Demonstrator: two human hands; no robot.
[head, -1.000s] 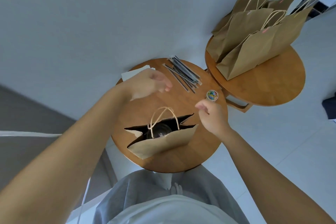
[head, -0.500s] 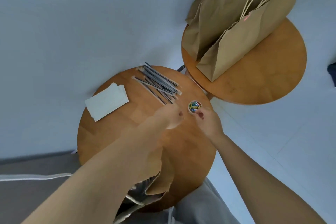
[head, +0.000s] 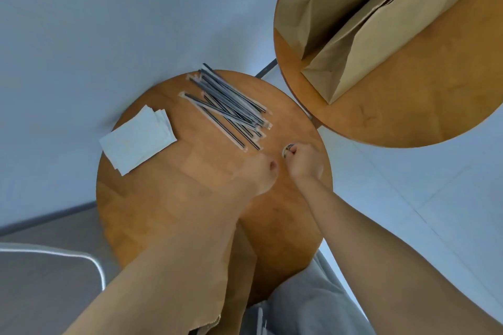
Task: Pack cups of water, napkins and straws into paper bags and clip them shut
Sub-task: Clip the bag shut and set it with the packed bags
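Round wooden near surface (head: 152,212): a stack of white paper napkins (head: 137,139) is laid at its far left edge; a loose pile of black straws in clear wrappers (head: 231,109) is spread at its far middle, well apart from the napkins. A small round tub of coloured clips (head: 286,150) is set near the right edge, just beside the near end of the straws, and is largely covered by fingers. The right hand (head: 304,163) is placed at this tub, its grip curled with fingertips drawn together at the rim; what is pinched between them cannot be told. The left hand (head: 258,174) is held just beside the right, blurred; the state of its grip cannot be told. A torn brown paper bag edge (head: 234,280) is seen at the near side, beneath the left forearm; its contents are hidden. Second round wooden surface (head: 408,106), to the right and beyond: several upright brown paper bags (head: 367,43) are grouped on it, touching one another, their tops cut off by the frame. Grey clothing (head: 304,307) is visible at the lower edge.
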